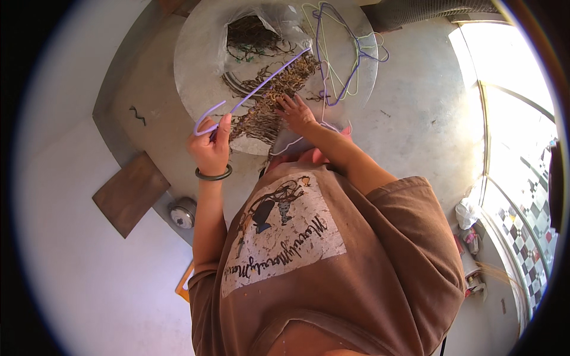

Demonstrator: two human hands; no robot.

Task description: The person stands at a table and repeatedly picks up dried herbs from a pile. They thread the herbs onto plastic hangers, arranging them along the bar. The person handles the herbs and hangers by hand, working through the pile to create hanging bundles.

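Note:
My left hand (213, 144) grips a light purple clothes hanger (267, 80) near its hook, which curls up above my fingers. Brown, stringy strands (260, 116), perhaps dried plant matter, lie in a thick row along the hanger's bar. My right hand (297, 115) rests on these strands with its fingers spread, holding nothing. Beneath is a round grey table top (196, 80). On its far side lies an opened clear plastic bag (291, 24) with a mass of dark strands (251, 33) inside.
Dark purple (317, 40) and pale green (357, 82) hangers overlap at the table's right. A pale hanger (287, 147) lies near my lap. A brown board (131, 193) and a round metal object (181, 212) are at left. A glazed door (483, 120) stands at right.

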